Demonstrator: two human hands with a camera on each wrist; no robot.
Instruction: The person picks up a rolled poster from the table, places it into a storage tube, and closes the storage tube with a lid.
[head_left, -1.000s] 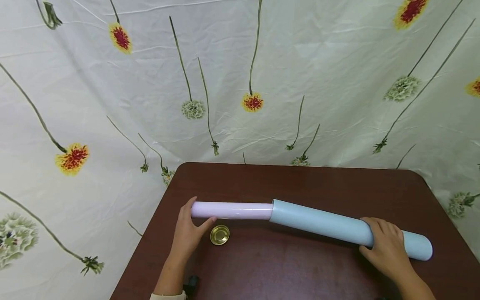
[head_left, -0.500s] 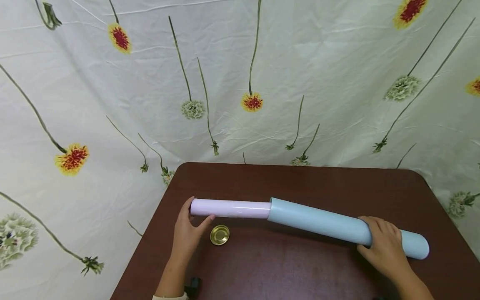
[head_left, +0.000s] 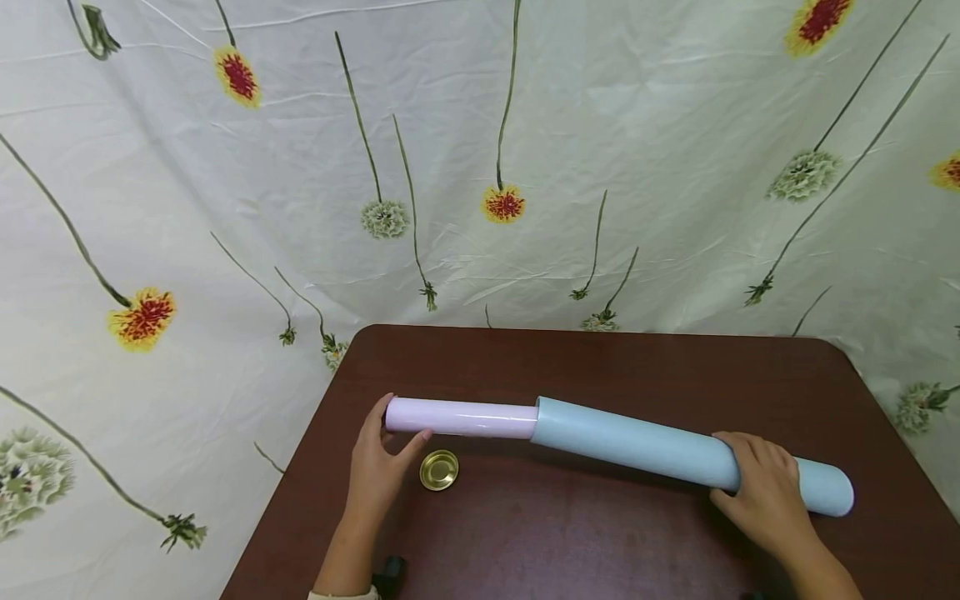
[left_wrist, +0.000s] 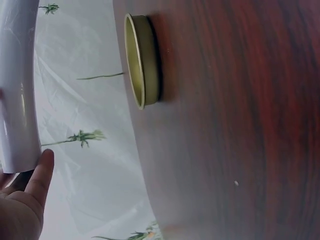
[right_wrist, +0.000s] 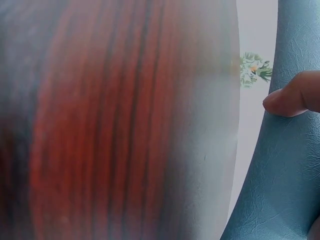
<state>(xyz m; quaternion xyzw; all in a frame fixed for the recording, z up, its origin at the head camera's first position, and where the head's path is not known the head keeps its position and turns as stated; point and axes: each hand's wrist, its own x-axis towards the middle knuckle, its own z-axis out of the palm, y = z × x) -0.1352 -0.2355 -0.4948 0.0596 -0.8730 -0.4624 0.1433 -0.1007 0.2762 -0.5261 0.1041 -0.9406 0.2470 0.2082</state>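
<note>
A glossy pale lilac tube point(head_left: 461, 418) runs into the open left end of a longer, wider light blue tube point(head_left: 637, 446). My left hand point(head_left: 373, 471) holds the lilac tube by its left end, thumb on the near side and fingers at the far side. Around the blue tube, towards its right end, my right hand point(head_left: 767, 492) is wrapped. The right wrist view shows my thumb point(right_wrist: 290, 100) lying on the blue tube's creased, leathery surface. How far the lilac tube reaches inside is hidden. The blue tube slopes down to the right.
A small round gold-coloured dish point(head_left: 439, 470) stands on the dark reddish-brown table point(head_left: 570, 533), just right of my left hand. Behind the table hangs a white cloth point(head_left: 450, 125) printed with flowers. A dark object point(head_left: 390, 575) sits beside my left wrist.
My right hand has shifted slightly left with the blue tube, and a little less of the lilac tube shows. My left hand has stayed nearly in place, and the dish has not moved.
</note>
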